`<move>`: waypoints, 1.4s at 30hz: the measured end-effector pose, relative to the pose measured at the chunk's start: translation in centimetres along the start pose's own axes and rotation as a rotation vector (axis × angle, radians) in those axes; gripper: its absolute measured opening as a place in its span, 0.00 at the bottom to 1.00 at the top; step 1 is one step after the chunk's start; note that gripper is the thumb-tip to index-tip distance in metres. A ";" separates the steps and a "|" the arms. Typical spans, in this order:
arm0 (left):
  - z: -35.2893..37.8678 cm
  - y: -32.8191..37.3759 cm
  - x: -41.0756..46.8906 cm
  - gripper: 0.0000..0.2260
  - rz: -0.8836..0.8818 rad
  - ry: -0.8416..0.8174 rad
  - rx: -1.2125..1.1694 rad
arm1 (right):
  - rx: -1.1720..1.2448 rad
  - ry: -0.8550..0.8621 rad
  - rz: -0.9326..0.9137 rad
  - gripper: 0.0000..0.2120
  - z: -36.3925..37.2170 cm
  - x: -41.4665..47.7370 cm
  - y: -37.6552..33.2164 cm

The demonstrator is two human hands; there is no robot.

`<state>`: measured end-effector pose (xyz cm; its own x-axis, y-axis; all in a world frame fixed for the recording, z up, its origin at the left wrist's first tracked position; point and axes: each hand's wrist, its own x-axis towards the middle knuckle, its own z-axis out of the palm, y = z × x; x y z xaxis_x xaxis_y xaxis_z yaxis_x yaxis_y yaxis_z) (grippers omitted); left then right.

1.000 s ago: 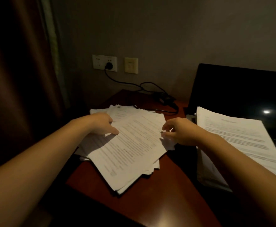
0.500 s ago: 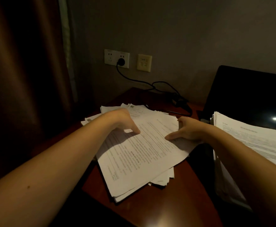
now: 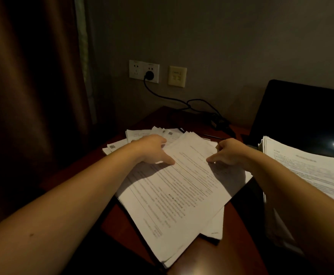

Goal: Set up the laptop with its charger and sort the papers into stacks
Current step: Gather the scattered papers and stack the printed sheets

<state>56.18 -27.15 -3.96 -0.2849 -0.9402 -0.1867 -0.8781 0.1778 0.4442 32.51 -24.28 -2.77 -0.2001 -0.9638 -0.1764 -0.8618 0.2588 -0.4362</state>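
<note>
A loose pile of printed papers lies skewed on the dark red desk. My left hand grips the pile's far left edge, thumb on the top sheet and fingers tucked behind it. At the far right edge my right hand holds the same sheets, thumb pressed on top. A second paper stack rests on the open black laptop at the right. The black charger cable runs from a wall socket to the charger brick behind the pile.
Smaller slips of paper stick out from under the pile at the far left. A brown curtain hangs along the left side. A yellowish wall plate sits beside the socket. The desk's left edge runs close under my left forearm.
Both hands have slid inward along the far edge of the pile, the right one from the right margin onto the top sheet. The view has shifted left.
</note>
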 end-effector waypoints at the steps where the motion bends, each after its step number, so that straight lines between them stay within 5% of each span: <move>1: 0.1 0.1 0.3 0.38 -0.055 0.047 0.019 | -0.007 -0.011 0.016 0.23 -0.1 0.0 -0.1; 5: 0.1 1.2 0.5 0.36 -0.163 0.066 -0.027 | 0.012 -0.068 0.129 0.31 -0.4 0.4 -0.3; 16: 0.5 0.7 -0.5 0.34 -0.115 0.151 -0.438 | 0.124 -0.020 0.065 0.25 0.3 0.4 0.4; 19: 0.4 -0.2 -1.1 0.17 0.015 0.114 -0.567 | 0.124 0.053 -0.067 0.40 0.6 0.8 0.8; 22: -0.2 -0.8 -1.8 0.13 0.124 0.099 -0.660 | 0.108 0.206 -0.187 0.59 0.2 0.9 0.8; 24: -0.8 -0.8 -2.4 0.10 0.179 0.094 -0.700 | 0.110 0.252 -0.274 0.52 -0.8 0.4 0.7; 27: -1.8 -0.5 -2.6 0.10 0.222 0.156 -0.703 | 0.227 0.174 -0.367 0.21 -3.0 -1.2 0.2; 29: -2.3 0.0 -2.6 0.10 0.236 0.204 -0.671 | 0.270 0.138 -0.402 0.11 -4.3 -2.1 0.2; 33: -3.1 1.2 -2.4 0.19 0.196 0.438 -0.375 | 0.407 0.185 -0.437 0.04 -5.8 -3.1 0.6; 37: -2.5 2.3 -2.5 0.33 0.127 0.706 -0.034 | 0.803 0.362 -0.377 0.01 -5.8 -3.3 1.3; 40: -1.0 3.2 -2.2 0.33 0.150 0.712 -0.160 | 1.042 0.454 -0.259 0.03 -5.6 -4.1 1.1; 42: 0.0 4.5 -2.6 0.36 0.055 0.621 -0.544 | 1.187 0.471 -0.176 0.04 -4.9 -4.6 1.0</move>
<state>53.01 -23.92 -1.50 0.0825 -0.9520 0.2947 -0.5147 0.2125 0.8306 30.24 -19.94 1.90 -0.4801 -0.8577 0.1841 -0.0023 -0.2087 -0.9780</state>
